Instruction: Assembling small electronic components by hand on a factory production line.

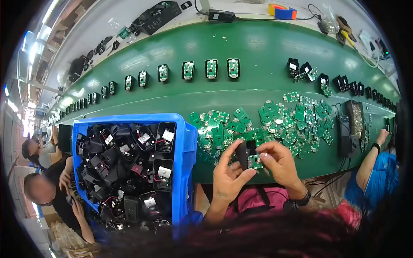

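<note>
1. A small black housing (241,154) is gripped in the left hand (228,172), thumb on one side and fingers curled round the other; its long axis is held roughly upright, tilted a little toward the right hand.

2. A small green circuit board (255,161) is pinched between thumb and fingertips of the right hand (277,161). The board is held just to the right of the housing, touching it or very nearly so; whether it is already seated inside cannot be told, since the fingers cover the joint.

3. Both pieces are held above the near edge of the green belt (258,56), in front of the body, with the two hands close together. The board lies on the right-hand side of the housing, so the right hand is the nearer one to it.

4. A loose heap of green boards (284,122) is spread on the belt just beyond the hands and to the right, nearer the right hand.

5. A blue crate (187,142) filled with black housings is set to the left, nearer the left hand.

6. A row of housings with boards fitted (211,69) is laid out along the far part of the belt, well apart from the hands.

7. Other people's arms are seen at the left and right edges.
</note>
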Demonstrator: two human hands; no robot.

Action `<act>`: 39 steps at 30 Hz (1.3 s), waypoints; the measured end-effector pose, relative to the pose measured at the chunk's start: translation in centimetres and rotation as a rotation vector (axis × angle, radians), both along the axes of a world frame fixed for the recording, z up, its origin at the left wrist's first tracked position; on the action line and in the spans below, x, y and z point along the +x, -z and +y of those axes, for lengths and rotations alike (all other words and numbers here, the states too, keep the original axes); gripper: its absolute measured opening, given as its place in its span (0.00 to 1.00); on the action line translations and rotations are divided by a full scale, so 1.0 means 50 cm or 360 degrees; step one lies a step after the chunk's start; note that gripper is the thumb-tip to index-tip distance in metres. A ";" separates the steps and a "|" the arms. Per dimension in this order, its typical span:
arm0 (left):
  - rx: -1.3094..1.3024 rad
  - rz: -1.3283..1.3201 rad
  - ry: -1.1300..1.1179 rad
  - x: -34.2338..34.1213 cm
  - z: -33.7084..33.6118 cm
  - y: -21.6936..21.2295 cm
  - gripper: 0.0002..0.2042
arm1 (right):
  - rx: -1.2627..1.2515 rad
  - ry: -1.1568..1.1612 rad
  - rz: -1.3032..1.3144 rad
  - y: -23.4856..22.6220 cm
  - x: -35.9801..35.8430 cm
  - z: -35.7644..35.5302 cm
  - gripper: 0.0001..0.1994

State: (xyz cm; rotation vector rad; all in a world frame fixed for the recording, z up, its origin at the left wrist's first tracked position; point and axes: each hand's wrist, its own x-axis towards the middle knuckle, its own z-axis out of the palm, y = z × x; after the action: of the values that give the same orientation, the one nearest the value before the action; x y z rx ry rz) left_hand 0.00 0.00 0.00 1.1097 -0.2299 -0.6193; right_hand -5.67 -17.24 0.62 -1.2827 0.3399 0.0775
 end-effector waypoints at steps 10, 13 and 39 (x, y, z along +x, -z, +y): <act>0.0071 0.0306 0.0247 0.005 -0.018 -0.008 0.31 | -0.1099 0.0250 -0.0667 0.011 0.010 -0.012 0.12; 0.0072 0.0164 0.0117 0.002 -0.020 0.012 0.29 | -0.1462 0.0301 -0.0631 -0.010 0.012 0.008 0.10; 0.0173 -0.0498 -0.0206 -0.025 -0.027 -0.025 0.30 | -0.1346 -0.0518 -0.0557 -0.127 0.024 -0.029 0.02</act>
State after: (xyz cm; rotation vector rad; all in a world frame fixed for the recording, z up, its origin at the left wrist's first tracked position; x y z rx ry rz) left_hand -1.26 -1.37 1.25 1.3148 -0.3938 -0.3440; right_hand -4.45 -18.67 6.99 -2.1441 -0.1746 -0.0232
